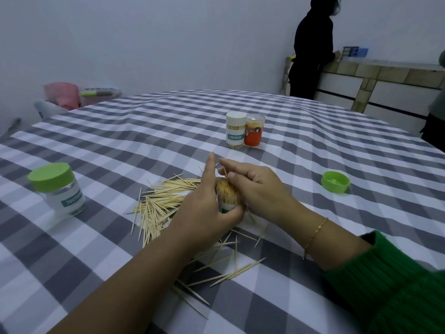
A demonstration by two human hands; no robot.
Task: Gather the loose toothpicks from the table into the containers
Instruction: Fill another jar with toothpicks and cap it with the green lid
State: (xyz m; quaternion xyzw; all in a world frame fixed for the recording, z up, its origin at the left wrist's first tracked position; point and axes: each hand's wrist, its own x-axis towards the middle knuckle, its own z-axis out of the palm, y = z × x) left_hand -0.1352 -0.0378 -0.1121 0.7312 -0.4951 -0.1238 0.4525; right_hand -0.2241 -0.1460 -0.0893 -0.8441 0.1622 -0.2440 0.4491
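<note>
Head view: left hand (204,210) grips the open toothpick container (227,197) upright above the checked tablecloth (120,145), index finger extended, while right hand (255,189) pinches one toothpick (225,171) over its packed mouth, loose toothpicks (159,201) scattered beneath both forearms.

Loose toothpicks (159,203) left of held container (228,196)

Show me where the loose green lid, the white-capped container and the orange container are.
loose green lid (335,182): head view, on its rim.
white-capped container (235,137): head view, on its label.
orange container (253,136): head view, on its orange label.
</note>
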